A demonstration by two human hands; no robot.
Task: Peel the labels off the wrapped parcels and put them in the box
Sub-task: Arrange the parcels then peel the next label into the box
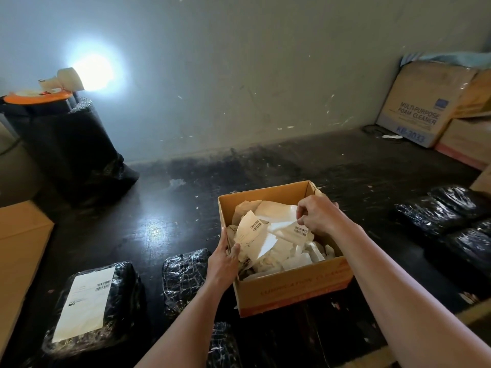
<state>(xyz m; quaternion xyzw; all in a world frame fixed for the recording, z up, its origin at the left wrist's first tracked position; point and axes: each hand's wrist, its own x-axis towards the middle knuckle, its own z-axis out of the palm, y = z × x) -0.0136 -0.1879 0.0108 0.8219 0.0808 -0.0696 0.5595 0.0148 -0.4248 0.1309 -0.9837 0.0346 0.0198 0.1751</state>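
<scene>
The job looks well along. An open brown cardboard box (pixel 292 290) stands on the dark, glossy floor (pixel 159 213), heaped nearly to the rim with a pile of crumpled white and cream paper labels (pixel 279 253), some curled, some torn, a few showing barcodes.

The right hand (pixel 320 216) hangs over the box's far right corner. Its grip is a fingertip pinch on a limp white barcode label (pixel 299 231), which droops onto the pile, so this one is in the box and, I judge, only needs letting go. The left hand (pixel 225 257) steadies the box: its grip clasps the left wall, fingers outside and thumb inside against a curled label.

Several black parcels wrapped in shiny, wrinkled plastic film (pixel 435 216) lie at the right with no label showing on the faces in view. Another small bare black parcel (pixel 183 274) sits just beside the left forearm.

Work remains. The large black film-wrapped parcel (pixel 125 288) at the lower left carries a long, flat white shipping label (pixel 85 306), smooth and fully stuck down. It probably comes next. Whether other parcels hide labels underneath cannot be told.
</scene>
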